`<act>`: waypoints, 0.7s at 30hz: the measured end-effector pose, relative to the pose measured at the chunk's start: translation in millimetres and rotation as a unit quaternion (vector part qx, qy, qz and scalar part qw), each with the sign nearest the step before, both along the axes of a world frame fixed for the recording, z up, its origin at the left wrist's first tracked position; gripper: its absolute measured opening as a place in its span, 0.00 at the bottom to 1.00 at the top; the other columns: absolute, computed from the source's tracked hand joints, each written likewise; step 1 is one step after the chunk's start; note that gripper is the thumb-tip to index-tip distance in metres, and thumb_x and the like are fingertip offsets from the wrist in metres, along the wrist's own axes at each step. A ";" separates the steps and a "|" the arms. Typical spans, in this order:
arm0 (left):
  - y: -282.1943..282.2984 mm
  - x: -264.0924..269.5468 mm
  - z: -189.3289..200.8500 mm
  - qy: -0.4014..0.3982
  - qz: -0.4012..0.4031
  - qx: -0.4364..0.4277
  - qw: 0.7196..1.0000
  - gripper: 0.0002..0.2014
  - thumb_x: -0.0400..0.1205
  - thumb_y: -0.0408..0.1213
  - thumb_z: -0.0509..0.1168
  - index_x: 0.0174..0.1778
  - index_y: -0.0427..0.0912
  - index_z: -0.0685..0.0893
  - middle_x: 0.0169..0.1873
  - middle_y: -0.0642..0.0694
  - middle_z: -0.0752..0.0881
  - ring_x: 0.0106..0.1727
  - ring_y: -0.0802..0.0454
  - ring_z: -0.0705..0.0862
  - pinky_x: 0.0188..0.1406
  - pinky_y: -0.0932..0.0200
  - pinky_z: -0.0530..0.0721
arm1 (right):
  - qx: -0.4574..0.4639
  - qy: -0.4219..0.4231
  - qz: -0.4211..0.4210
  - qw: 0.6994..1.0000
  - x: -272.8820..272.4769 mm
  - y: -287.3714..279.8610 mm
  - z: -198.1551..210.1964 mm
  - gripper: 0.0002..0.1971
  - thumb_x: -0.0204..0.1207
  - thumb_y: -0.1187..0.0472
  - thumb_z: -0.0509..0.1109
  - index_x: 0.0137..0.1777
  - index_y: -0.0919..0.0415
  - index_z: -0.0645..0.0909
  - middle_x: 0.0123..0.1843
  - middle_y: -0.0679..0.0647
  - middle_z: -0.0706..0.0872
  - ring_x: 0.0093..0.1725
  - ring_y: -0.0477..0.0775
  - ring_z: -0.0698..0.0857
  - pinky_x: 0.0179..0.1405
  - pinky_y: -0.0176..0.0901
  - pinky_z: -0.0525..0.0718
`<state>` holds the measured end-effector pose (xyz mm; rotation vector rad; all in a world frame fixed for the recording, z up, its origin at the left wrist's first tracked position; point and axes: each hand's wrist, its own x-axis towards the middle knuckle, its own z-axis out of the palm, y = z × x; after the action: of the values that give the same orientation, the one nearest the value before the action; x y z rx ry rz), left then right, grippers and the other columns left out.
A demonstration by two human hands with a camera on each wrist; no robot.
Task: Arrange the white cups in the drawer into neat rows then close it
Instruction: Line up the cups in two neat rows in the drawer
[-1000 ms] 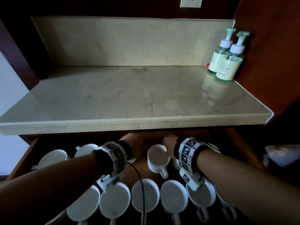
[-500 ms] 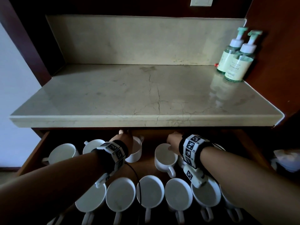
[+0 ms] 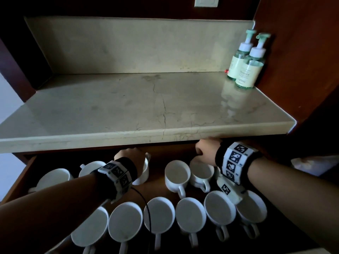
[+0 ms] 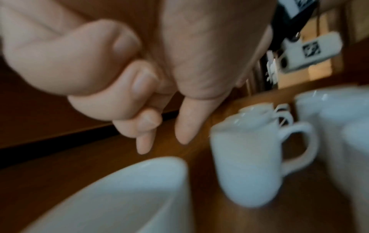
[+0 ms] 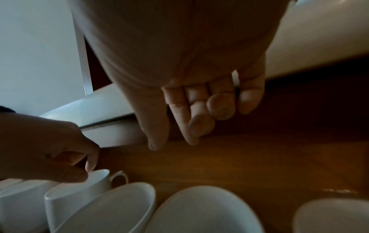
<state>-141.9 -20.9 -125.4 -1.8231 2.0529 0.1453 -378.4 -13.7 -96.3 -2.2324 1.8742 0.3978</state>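
Note:
The wooden drawer (image 3: 20,180) stands pulled out under the counter and holds several white cups. A front row (image 3: 190,215) runs side by side with handles toward me. Behind it stand two cups at the left (image 3: 53,178), one cup (image 3: 142,176) (image 4: 119,197) (image 5: 79,190) under my left hand, and two more (image 3: 177,176) (image 3: 201,173) to the right. My left hand (image 3: 132,155) (image 4: 162,148) hovers at that cup's far rim. Its thumb and index point down and apart, and its other fingers are curled. My right hand (image 3: 205,146) (image 5: 173,144) hangs relaxed and holds nothing above the right back cup.
The marble counter edge (image 3: 146,138) overhangs the back of the drawer just above both hands. Two pump bottles (image 3: 245,65) stand at the counter's back right. A black cable (image 3: 146,208) trails from my left wrist band over the front row. Something white (image 3: 311,164) lies off to the right.
My left hand brought a cup out from under the counter and its fingers now stand off the rim. My right hand left the middle cup and moved right and back.

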 end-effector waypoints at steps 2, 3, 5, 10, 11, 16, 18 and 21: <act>9.1 -21.4 3.3 0.041 -0.080 0.001 0.996 0.18 0.83 0.52 0.57 0.59 0.46 0.84 0.57 0.46 0.86 0.59 0.43 0.85 0.55 0.52 0.84 | -0.019 -0.006 -0.001 1.000 -16.7 8.3 12.0 0.22 0.75 0.43 0.69 0.42 0.65 0.85 0.36 0.57 0.85 0.37 0.60 0.86 0.32 0.45 0.78; 13.0 -33.7 2.8 0.067 -0.102 0.017 0.992 0.20 0.83 0.54 0.57 0.58 0.45 0.84 0.57 0.44 0.86 0.60 0.42 0.84 0.58 0.50 0.83 | -0.028 -0.009 -0.006 1.000 -26.3 14.4 17.5 0.21 0.76 0.43 0.70 0.43 0.64 0.86 0.38 0.58 0.88 0.40 0.61 0.87 0.33 0.45 0.79; 19.1 -56.7 -0.4 0.073 -0.110 0.044 0.990 0.22 0.83 0.56 0.57 0.58 0.42 0.82 0.60 0.42 0.85 0.63 0.40 0.82 0.67 0.41 0.76 | -0.043 -0.014 -0.021 0.999 -42.9 27.6 27.9 0.20 0.77 0.45 0.70 0.46 0.65 0.86 0.43 0.61 0.90 0.43 0.62 0.87 0.32 0.42 0.76; 19.8 -91.7 -3.4 0.032 -0.111 0.034 0.993 0.17 0.85 0.40 0.58 0.68 0.40 0.79 0.68 0.42 0.81 0.69 0.42 0.80 0.59 0.45 0.76 | -0.066 -0.013 -0.061 0.996 -81.8 65.5 47.1 0.19 0.77 0.45 0.70 0.46 0.63 0.86 0.37 0.54 0.82 0.39 0.53 0.80 0.32 0.41 0.72; 16.8 -93.3 -2.9 0.022 -0.114 0.040 0.992 0.17 0.85 0.39 0.57 0.68 0.41 0.80 0.68 0.42 0.81 0.69 0.43 0.80 0.56 0.48 0.77 | -0.073 -0.015 -0.066 0.995 -88.0 72.3 48.9 0.17 0.76 0.45 0.70 0.45 0.61 0.86 0.39 0.52 0.82 0.42 0.52 0.80 0.35 0.40 0.74; 3.2 -102.5 -4.9 0.020 -0.124 0.071 0.990 0.16 0.83 0.40 0.58 0.66 0.44 0.81 0.66 0.42 0.82 0.67 0.43 0.82 0.60 0.53 0.81 | -0.080 -0.031 -0.093 0.992 -106.9 104.9 59.4 0.13 0.76 0.46 0.70 0.42 0.56 0.83 0.37 0.48 0.79 0.48 0.52 0.80 0.44 0.39 0.77; 3.2 -106.4 -5.7 0.015 -0.131 0.065 0.989 0.17 0.84 0.39 0.58 0.67 0.44 0.81 0.66 0.42 0.82 0.67 0.44 0.82 0.60 0.53 0.81 | -0.077 -0.047 -0.096 0.991 -101.8 114.9 64.6 0.13 0.75 0.46 0.71 0.42 0.56 0.83 0.32 0.45 0.77 0.43 0.50 0.80 0.43 0.39 0.79; 4.8 -104.1 -5.7 0.015 -0.139 0.055 0.989 0.16 0.83 0.39 0.59 0.66 0.43 0.81 0.66 0.42 0.82 0.68 0.43 0.82 0.61 0.52 0.82 | -0.068 -0.079 -0.069 0.992 -73.1 123.9 71.0 0.13 0.75 0.49 0.72 0.42 0.59 0.86 0.32 0.47 0.82 0.39 0.48 0.81 0.33 0.35 0.75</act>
<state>-246.0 -16.0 -131.1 -1.4624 2.2467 0.2039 -451.5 110.2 -25.3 -2.1277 2.0089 0.0694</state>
